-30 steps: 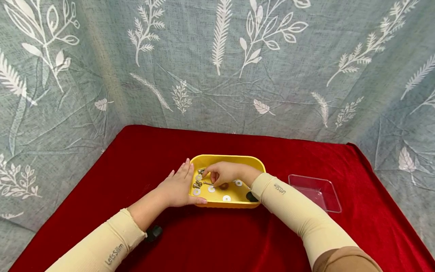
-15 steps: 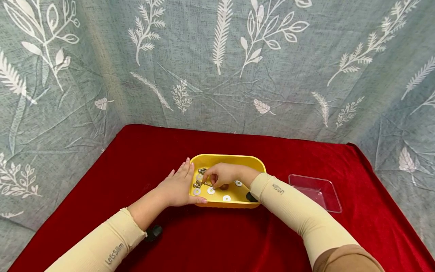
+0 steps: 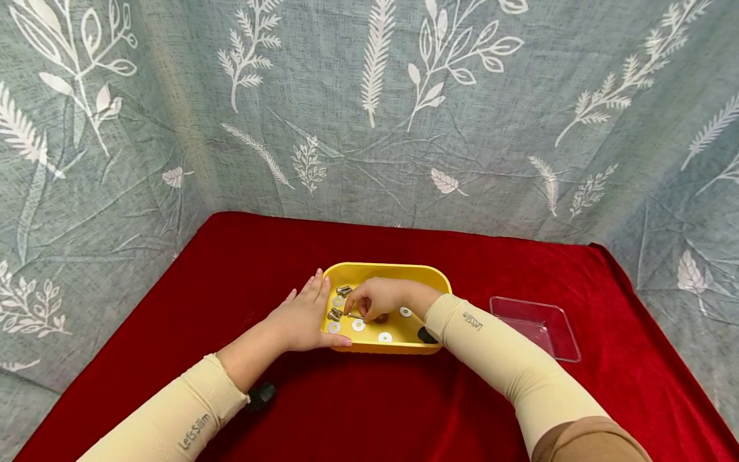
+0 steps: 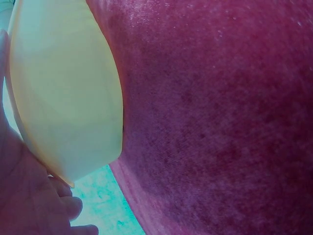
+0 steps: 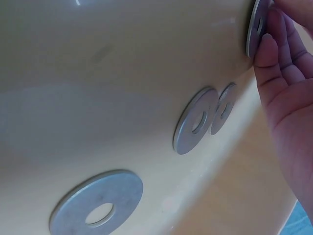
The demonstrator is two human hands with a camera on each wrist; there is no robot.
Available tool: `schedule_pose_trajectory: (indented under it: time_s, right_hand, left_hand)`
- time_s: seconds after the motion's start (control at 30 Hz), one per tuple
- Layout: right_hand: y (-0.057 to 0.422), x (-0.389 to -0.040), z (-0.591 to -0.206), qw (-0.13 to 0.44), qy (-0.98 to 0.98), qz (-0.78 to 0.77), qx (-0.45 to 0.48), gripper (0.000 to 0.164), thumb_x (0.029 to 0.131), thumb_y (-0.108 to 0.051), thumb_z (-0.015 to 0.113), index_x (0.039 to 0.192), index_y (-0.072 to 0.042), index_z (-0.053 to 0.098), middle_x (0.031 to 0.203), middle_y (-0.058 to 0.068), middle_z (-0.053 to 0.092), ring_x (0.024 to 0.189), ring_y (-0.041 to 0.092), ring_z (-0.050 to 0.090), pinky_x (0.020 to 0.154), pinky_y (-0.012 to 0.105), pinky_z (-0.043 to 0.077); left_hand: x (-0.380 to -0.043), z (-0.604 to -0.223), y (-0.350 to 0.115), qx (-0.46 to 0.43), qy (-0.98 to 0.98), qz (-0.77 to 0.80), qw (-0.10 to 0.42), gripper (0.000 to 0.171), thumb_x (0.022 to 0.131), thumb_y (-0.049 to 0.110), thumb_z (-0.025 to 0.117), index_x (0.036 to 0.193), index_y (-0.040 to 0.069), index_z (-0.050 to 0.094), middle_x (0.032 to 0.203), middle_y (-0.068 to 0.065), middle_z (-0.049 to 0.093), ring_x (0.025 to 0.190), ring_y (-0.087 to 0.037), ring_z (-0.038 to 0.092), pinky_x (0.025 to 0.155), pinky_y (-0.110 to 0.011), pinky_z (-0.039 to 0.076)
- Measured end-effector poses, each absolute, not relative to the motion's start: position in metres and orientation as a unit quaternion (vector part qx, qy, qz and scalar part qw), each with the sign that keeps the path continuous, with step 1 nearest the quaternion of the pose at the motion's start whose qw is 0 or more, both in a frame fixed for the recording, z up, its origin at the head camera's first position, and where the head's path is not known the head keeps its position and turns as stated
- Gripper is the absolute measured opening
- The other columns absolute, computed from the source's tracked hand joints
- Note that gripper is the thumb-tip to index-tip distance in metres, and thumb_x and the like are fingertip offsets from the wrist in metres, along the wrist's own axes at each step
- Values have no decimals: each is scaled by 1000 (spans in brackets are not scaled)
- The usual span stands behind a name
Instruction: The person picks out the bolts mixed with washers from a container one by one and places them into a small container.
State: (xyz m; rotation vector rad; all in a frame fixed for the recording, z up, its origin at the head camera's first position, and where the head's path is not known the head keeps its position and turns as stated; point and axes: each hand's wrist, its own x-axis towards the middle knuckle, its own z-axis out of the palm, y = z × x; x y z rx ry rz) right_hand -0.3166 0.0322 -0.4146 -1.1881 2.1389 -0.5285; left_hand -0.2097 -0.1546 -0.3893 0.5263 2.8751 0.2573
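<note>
In the head view a yellow bin holds several bolts and flat washers. My left hand lies against its left end with fairly straight fingers, the thumb over the front rim. Inside the bin, my right hand pinches a small silver bolt between thumb and forefinger, low over the floor. Thicker bolts sit just left of the fingertips, and more bolts lie behind. A washer is right below the fingers. In the right wrist view, the curled fingers are close beside a washer; the bolt is hidden there.
A clear plastic box stands right of the bin on the red cloth. More washers lie in the bin, one at the front and one at the right. A patterned curtain hangs behind and at both sides.
My right hand shifts only slightly, and the small bolt at its fingertips moves a little with it. The left hand and the bin stay in place.
</note>
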Motion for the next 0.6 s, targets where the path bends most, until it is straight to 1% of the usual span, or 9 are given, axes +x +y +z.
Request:
schedule_pose_trajectory:
  time_s: [0.23, 0.43, 0.6]
  right_hand:
    - [32, -317, -415, 308, 815, -198, -449, 31, 80, 2, 66, 108, -11, 64, 69, -3, 57, 51, 6, 50, 50, 18, 43]
    - [32, -317, -414, 313, 818, -213, -433, 26, 80, -1, 67, 105, -9, 62, 66, -1, 58, 50, 9, 51, 49, 19, 42]
    - [34, -318, -413, 314, 823, -215, -422, 23, 81, -5, 69, 101, -8, 60, 66, -1, 60, 51, 11, 55, 50, 21, 45]
  left_hand:
    - [-211, -390, -155, 177, 975, 91, 101, 119, 69, 74, 55, 144, -6, 9, 150, -24, -2, 139, -32, 6, 105, -56, 18]
    - [-211, -391, -155, 180, 975, 86, 96, 120, 69, 75, 54, 143, -7, 9, 150, -24, -1, 138, -33, 7, 105, -56, 19]
    - [-211, -392, -154, 180, 975, 85, 98, 120, 69, 76, 52, 143, -7, 9, 150, -24, -2, 138, -33, 7, 105, -56, 19]
